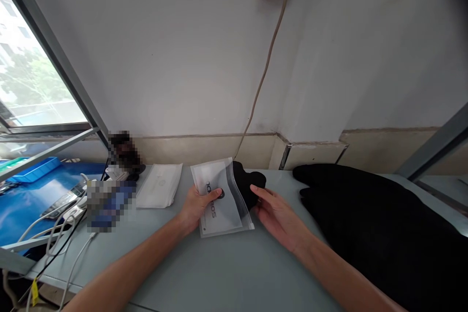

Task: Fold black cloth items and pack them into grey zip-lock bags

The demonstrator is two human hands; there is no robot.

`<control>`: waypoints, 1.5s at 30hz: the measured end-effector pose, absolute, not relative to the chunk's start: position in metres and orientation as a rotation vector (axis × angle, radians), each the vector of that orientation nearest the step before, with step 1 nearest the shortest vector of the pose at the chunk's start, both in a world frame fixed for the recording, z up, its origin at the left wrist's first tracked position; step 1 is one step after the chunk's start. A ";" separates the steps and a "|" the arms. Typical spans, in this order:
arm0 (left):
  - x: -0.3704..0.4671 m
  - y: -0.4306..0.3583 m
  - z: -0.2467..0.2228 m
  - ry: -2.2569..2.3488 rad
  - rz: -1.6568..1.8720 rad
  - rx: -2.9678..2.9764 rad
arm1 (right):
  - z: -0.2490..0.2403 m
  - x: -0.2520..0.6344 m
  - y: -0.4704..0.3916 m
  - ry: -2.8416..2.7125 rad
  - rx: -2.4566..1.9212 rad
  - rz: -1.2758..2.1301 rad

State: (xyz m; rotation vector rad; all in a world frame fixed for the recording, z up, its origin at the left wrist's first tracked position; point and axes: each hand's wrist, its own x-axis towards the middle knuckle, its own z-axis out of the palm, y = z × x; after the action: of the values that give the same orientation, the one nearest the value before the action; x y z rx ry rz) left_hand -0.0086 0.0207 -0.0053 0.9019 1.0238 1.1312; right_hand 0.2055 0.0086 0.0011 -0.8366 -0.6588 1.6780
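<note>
A frosted plastic bag [223,219] with dark lettering and a slider along its right edge is above the table. My left hand [194,208] grips its left side, thumb on the printed front. A black, rounded soft piece [243,180] sticks out of the bag's right-hand opening; its left part is inside or behind the bag. My right hand [272,212] pinches the right edge of that black piece between thumb and fingers.
A stack of white bags [159,186] lies left on the grey table [219,273]. A large black pile [380,224] covers the right side. Cables [73,224], a blurred device and a blue tray [36,169] are at the left. Metal frame posts stand at both sides.
</note>
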 end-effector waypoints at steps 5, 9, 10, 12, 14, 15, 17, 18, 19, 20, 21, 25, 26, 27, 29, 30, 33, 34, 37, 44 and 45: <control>-0.005 0.016 -0.005 1.004 1.122 0.953 | 0.004 0.203 0.002 -0.668 -0.778 1.651; -0.004 0.014 -0.005 1.022 1.163 0.934 | 0.007 0.201 -0.001 -0.640 -0.706 1.583; -0.003 0.014 -0.005 1.025 1.178 0.923 | 0.007 0.201 -0.001 -0.649 -0.696 1.603; -0.002 0.014 -0.006 1.023 1.212 0.910 | 0.007 0.201 -0.001 -0.673 -0.675 1.675; -0.002 0.015 -0.007 1.017 1.243 0.913 | 0.005 0.202 0.000 -0.688 -0.662 1.739; -0.002 0.016 -0.007 1.015 1.251 0.917 | 0.004 0.202 0.000 -0.692 -0.661 1.754; -0.002 0.016 -0.007 1.027 1.251 0.921 | 0.001 0.203 0.001 -0.700 -0.673 1.759; -0.002 0.016 -0.007 1.037 1.245 0.923 | 0.001 0.204 0.001 -0.707 -0.681 1.759; -0.002 0.016 -0.007 1.048 1.238 0.924 | 0.000 0.205 0.002 -0.720 -0.691 1.765; -0.002 0.016 -0.007 1.060 1.232 0.925 | 0.000 0.206 0.002 -0.736 -0.704 1.773; -0.002 0.016 -0.007 1.070 1.222 0.927 | 0.000 0.207 0.001 -0.753 -0.720 1.787; -0.002 0.013 -0.006 1.066 1.140 0.939 | 0.003 0.207 -0.001 -0.804 -0.774 1.838; -0.001 0.012 -0.006 1.054 1.120 0.943 | 0.003 0.207 -0.002 -0.811 -0.781 1.830; -0.001 0.012 -0.005 1.047 1.106 0.945 | 0.002 0.206 -0.002 -0.820 -0.789 1.818; -0.002 0.011 -0.001 1.043 1.076 0.931 | 0.000 0.204 -0.002 -0.846 -0.807 1.796; -0.003 0.011 0.001 1.045 1.050 0.910 | -0.001 0.205 -0.001 -0.869 -0.826 1.786; -0.008 0.014 0.009 1.046 0.927 0.815 | -0.001 0.211 0.001 -0.983 -0.919 1.771; -0.010 0.015 0.010 1.046 0.890 0.789 | 0.001 0.215 0.002 -1.034 -0.936 1.785; -0.013 0.018 0.010 1.052 0.844 0.757 | 0.006 0.222 0.000 -1.157 -0.931 1.893; -0.007 0.017 -0.003 1.020 1.003 0.795 | -0.004 0.198 -0.013 -1.023 -0.819 1.848; -0.008 0.017 -0.003 1.014 0.985 0.808 | -0.006 0.195 -0.014 -1.027 -0.810 1.853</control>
State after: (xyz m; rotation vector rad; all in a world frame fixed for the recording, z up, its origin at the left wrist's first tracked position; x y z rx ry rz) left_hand -0.0076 0.0169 -0.0028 0.8080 1.0137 0.9852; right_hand 0.1955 -0.0143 -0.0063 -0.8104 -1.0272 1.8528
